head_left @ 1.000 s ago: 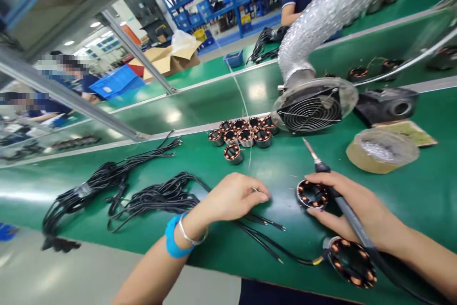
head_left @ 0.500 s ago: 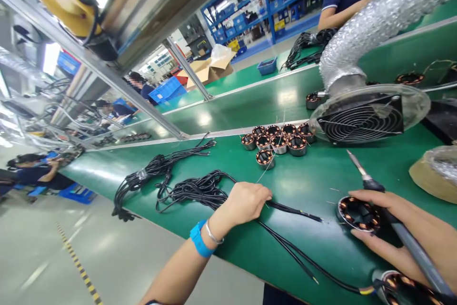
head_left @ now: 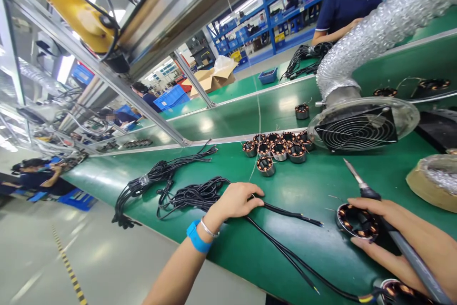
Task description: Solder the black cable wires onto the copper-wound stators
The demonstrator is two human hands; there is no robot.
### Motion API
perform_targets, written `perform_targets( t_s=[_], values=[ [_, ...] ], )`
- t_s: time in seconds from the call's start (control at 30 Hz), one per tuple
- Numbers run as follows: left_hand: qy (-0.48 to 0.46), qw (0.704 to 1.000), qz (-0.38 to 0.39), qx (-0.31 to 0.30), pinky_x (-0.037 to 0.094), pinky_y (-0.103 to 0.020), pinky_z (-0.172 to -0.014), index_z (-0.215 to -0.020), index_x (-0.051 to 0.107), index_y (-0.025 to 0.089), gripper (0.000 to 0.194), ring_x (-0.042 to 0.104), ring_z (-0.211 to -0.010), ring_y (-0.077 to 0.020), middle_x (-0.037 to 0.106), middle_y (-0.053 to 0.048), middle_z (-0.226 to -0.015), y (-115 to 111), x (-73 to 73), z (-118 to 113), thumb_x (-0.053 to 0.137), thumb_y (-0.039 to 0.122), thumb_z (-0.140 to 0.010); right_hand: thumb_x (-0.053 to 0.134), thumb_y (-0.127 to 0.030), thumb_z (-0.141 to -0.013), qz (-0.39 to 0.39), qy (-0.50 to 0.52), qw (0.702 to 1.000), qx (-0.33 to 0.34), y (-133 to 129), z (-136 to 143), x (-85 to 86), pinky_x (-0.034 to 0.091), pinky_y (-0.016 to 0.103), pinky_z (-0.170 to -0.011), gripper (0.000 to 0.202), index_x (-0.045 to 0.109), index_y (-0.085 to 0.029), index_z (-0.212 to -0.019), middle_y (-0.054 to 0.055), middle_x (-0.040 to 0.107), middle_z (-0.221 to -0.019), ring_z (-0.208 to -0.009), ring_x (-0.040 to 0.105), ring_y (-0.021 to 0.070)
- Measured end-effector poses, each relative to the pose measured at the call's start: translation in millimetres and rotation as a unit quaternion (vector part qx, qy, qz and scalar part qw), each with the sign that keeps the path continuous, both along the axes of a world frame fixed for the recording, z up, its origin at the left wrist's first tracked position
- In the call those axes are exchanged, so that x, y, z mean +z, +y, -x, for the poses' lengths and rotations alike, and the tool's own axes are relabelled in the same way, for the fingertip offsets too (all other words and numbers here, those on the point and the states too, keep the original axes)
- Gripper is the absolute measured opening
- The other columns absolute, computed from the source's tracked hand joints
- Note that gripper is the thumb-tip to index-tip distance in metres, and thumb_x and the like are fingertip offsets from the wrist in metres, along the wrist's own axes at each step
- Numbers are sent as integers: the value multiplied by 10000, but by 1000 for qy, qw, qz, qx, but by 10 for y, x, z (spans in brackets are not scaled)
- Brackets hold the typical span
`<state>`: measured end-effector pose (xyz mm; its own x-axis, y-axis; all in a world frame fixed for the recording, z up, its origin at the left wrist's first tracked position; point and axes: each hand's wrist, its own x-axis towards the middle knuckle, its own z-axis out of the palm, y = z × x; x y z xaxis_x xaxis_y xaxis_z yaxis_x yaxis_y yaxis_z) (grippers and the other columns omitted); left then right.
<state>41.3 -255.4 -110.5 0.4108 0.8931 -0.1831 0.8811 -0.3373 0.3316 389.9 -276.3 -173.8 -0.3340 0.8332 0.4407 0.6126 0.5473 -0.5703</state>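
Observation:
My left hand [head_left: 237, 200] is bent over the table, thumb and index finger close together around a thin strand of solder wire [head_left: 254, 164] that hangs from above. Under and beside it lie black cables [head_left: 285, 212] with stripped ends pointing right. My right hand [head_left: 417, 226] grips a motor stator [head_left: 343, 221] with copper windings between thumb and index finger. The same hand also holds a soldering iron [head_left: 370, 193], its tip pointing up and away over the table. Partly under this hand, a second stator [head_left: 392, 288] joins a black cable.
Several stators [head_left: 279, 152] are grouped past my left hand. A fume extractor fan [head_left: 357, 129] on a silver duct [head_left: 350, 53] stands behind the iron. Bundled cables [head_left: 143, 183] lie at left. Across the bench sits a person [head_left: 330, 14].
My left hand has shifted slightly left, and its index finger and thumb have spread a little from a tighter fist. My right hand keeps the stator and iron nearly still. The view has tilted slightly.

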Motion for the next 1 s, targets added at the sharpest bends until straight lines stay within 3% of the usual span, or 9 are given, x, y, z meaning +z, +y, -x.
perform_targets(
  t_s=[0.1,0.23,0.4,0.53,0.63,0.73,0.83,0.93,1.0],
  values=[
    [-24,1000,9,5,394,-229,-608,-788,721,200,117,582,-612,-148,663,3,-675,41,26,61,668,292,-837,570,-517,-899,-44,-23,998,34,63,-72,-96,610,305,-765,431,507,-307,-1269,57,678,-1076,-868,706,243],
    [-94,994,-27,46,338,-204,-526,-762,668,182,123,462,-500,-103,524,54,-542,73,115,149,664,286,-827,578,-523,-890,-65,-46,996,44,97,-106,-144,613,263,-736,479,503,-265,-1287,49,668,-1085,-869,707,213],
    [-202,951,-175,154,258,-201,-462,-840,564,183,253,307,-469,-92,356,81,-545,32,522,318,495,410,-925,593,-458,-901,-55,-46,996,53,84,-87,-67,601,247,-690,455,500,-264,-1302,66,665,-1068,-893,706,213],
    [-251,936,-204,138,214,-206,-447,-837,586,179,220,236,-444,-80,295,96,-518,-97,694,149,579,392,-892,613,-403,-899,-44,-29,997,59,78,-71,7,596,272,-732,426,508,-264,-1287,83,668,-1056,-888,704,225],
    [-155,986,-38,40,264,-202,-483,-807,653,167,141,345,-472,-79,451,62,-545,-119,529,-102,632,295,-862,617,-393,-896,-35,-16,997,59,72,-58,47,590,292,-752,427,508,-253,-1283,81,667,-1058,-891,699,227],
    [-49,992,103,-53,285,-204,-507,-728,700,175,72,451,-518,-91,581,37,-584,-58,266,-251,707,220,-784,617,-399,-888,-33,-6,997,71,66,-47,77,585,292,-726,441,501,-236,-1281,66,665,-1028,-859,691,214],
    [-31,991,114,-69,285,-217,-514,-694,696,185,96,472,-517,-102,593,36,-578,7,102,-266,688,195,-789,602,-372,-894,-30,-2,997,73,59,-34,111,577,293,-725,422,495,-227,-1276,65,656,-1026,-857,681,203],
    [-18,995,83,-48,286,-236,-534,-845,686,195,68,482,-544,-132,554,39,-598,42,41,-260,667,257,-824,590,-350,-897,-19,1,997,72,47,-21,140,571,303,-724,403,491,-228,-1269,68,648,-1025,-856,671,202],
    [-12,997,64,-36,289,-244,-540,-982,655,202,205,488,-554,-150,529,50,-602,61,-1,-281,684,326,-820,594,-335,-894,-10,0,997,71,40,-15,145,569,309,-729,406,485,-233,-1272,65,645,-1024,-857,667,202]
  ],
)
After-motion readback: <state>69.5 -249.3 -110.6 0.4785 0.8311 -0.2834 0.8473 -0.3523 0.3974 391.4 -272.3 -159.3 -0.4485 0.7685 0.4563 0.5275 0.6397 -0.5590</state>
